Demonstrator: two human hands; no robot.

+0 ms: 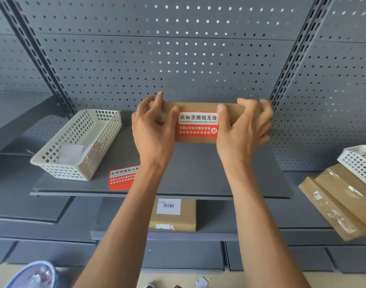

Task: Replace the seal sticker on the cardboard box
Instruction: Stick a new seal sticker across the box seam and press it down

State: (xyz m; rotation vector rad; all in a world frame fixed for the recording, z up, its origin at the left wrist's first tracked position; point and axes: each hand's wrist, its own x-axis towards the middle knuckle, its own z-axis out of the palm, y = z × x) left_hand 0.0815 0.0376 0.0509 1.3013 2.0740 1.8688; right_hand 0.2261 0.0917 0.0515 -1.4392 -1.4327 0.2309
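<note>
Both forearms reach up from the bottom edge toward the grey shelf (198,179). Left hand (152,125) grips the left end of the cardboard box (198,107), fingers curled over its top edge and thumb pressed on the front beside the sticker. Right hand (243,127) grips the right end the same way, thumb at the sticker's upper right corner.

Standing on its long side, the box sits at the back edge of the shelf, against the perforated back panel (178,59). It is plain brown and flat, and the seal sticker (197,124) lies centred on its front face: a white band of black characters on top, red below with white characters and a round mark at the right.

Toward the shelf's left end a white plastic basket (78,144) holds paper scraps, and a stack of spare red stickers (122,178) lies at the front edge just beside it. On the shelf below rests another box with a barcode label (173,215). More taped boxes (342,200) lie at the right under a second white basket (358,161).
</note>
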